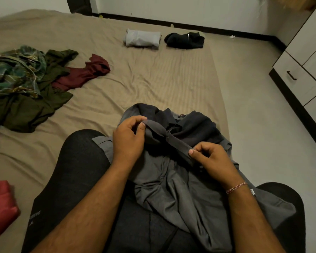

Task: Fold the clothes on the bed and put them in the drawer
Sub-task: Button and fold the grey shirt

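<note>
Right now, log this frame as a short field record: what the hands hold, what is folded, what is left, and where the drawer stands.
left hand: left hand pinches one end of the grey shirt strip
right hand: right hand pinches the other end of the strip
shirt state: crumpled on the person's lap, unfolded
folded: light grey garment and black garment, side by side at the far end of the bed
unfolded: green patterned, olive and maroon clothes heaped at left
drawer: cabinet drawer at right, closed
</note>
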A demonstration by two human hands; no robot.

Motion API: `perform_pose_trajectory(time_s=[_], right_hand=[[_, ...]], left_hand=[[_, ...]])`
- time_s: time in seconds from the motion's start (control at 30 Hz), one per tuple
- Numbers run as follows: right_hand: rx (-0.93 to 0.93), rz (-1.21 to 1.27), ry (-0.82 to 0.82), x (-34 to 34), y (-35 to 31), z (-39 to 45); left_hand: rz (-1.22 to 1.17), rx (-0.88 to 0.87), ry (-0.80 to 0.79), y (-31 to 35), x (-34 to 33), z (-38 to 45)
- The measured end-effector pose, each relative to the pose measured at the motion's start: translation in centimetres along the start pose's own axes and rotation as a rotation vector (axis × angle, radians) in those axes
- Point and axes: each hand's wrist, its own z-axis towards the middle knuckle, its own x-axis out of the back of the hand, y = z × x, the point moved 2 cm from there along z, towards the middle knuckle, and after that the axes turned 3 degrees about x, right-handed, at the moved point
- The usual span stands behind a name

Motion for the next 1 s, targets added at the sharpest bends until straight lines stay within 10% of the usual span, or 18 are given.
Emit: perform_pose_trajectory(time_s=[0.43,0.77,1.0], right_hand=[[0.028,0.527,0.231,-1.1,-2.3,-1.2],[0.038,0.605,0.315,-3.2,-3.2,-1.8],[0.068,0.614,0.304,-4.4,-3.3,-2.1]], left_hand=[[-0.074,-0.440,-0.102,3.4,-0.6,-3.2],[-0.376,-0.048,-0.166,3.7,-1.9,-6.2],[-0.396,-0.080,-0.205,3.5,-1.9,-6.9]])
